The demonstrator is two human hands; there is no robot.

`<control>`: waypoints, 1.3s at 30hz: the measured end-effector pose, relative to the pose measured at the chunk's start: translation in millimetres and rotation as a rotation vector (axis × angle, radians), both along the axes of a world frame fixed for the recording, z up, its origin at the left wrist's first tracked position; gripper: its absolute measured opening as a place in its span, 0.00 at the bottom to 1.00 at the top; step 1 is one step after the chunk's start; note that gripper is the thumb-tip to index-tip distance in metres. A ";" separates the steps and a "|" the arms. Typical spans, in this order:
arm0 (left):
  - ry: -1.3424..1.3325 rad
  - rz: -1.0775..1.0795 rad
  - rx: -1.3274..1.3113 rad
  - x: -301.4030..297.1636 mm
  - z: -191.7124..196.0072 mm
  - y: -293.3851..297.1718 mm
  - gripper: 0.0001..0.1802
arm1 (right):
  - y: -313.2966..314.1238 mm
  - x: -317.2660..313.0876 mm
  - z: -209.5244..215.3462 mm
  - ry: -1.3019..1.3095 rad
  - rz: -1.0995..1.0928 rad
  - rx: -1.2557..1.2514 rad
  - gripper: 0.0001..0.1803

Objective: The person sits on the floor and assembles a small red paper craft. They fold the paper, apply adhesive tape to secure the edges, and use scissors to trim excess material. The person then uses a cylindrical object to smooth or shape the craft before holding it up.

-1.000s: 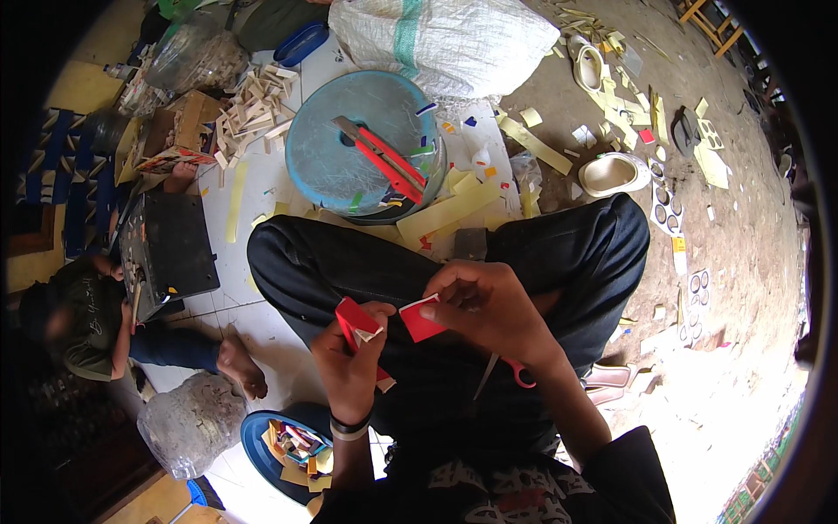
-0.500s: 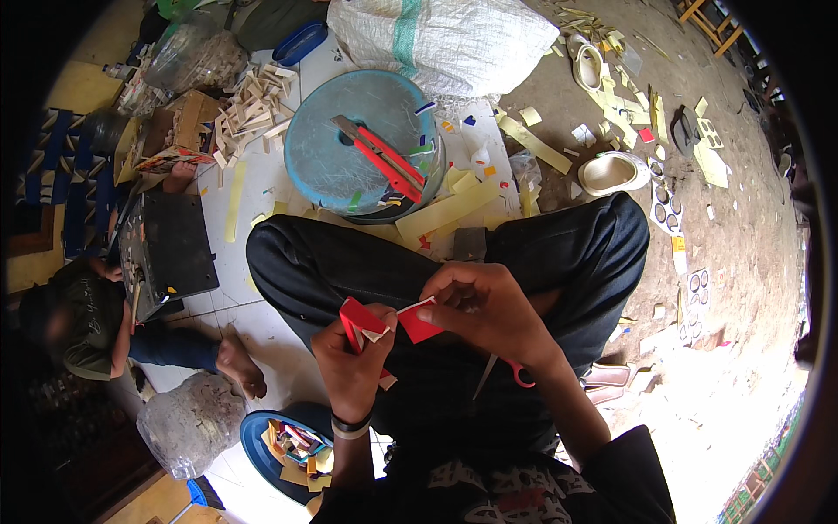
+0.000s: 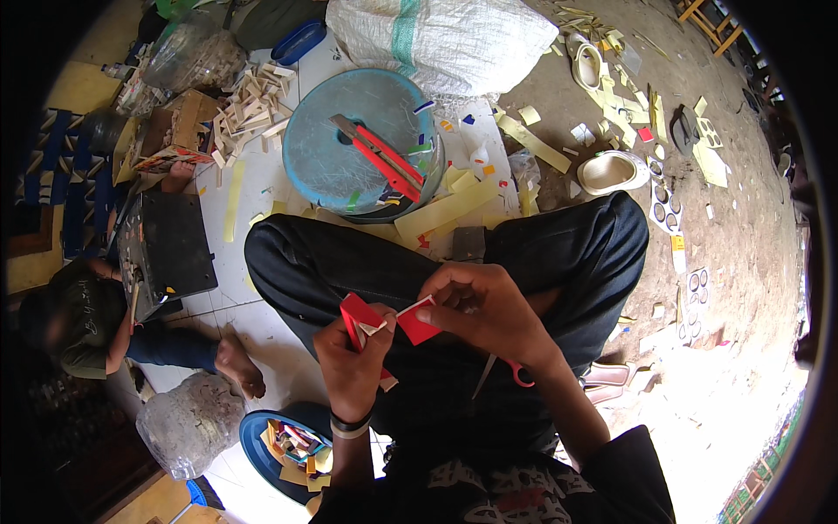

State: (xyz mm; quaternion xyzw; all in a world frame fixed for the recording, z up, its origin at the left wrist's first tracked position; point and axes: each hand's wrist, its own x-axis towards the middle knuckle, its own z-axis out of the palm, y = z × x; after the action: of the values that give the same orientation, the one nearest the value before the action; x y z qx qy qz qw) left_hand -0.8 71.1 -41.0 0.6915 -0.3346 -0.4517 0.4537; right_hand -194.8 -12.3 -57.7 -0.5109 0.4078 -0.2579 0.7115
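My left hand (image 3: 356, 358) is closed around a narrow wooden piece with a red covering (image 3: 355, 313), its pale bare end sticking out below the fist. Pinched in my right hand (image 3: 489, 310) is a small flat red piece (image 3: 419, 322) with a whitish upper edge. The two hands are close together above my lap, the red pieces nearly meeting at my left fingertips. Whether they touch I cannot tell. Scissors with red handles (image 3: 523, 375) lie on my dark trousers just below my right hand.
A red utility knife (image 3: 384, 162) rests on a round blue-green lid (image 3: 305, 122) ahead. Wooden pieces (image 3: 253, 109) are heaped beyond it, left. A blue tub (image 3: 253, 437) of coloured pieces stands beside my left forearm. Another person (image 3: 87, 323) sits at left by a black case (image 3: 179, 249).
The red covering in my left hand has tilted slightly, now showing a narrower face. My right hand has barely shifted, its red piece turned a little.
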 end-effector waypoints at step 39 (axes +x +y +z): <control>-0.061 -0.217 -0.439 -2.3 -7.5 -13.5 0.26 | 5.8 -16.6 32.0 -0.317 -0.495 0.259 0.25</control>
State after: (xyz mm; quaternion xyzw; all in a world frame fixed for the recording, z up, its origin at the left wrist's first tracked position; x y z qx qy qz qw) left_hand -3.2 57.6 -48.5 0.5495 -0.5106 -0.3934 0.5317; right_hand -211.5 -6.5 -25.6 -0.2546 0.4330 -0.4455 0.7411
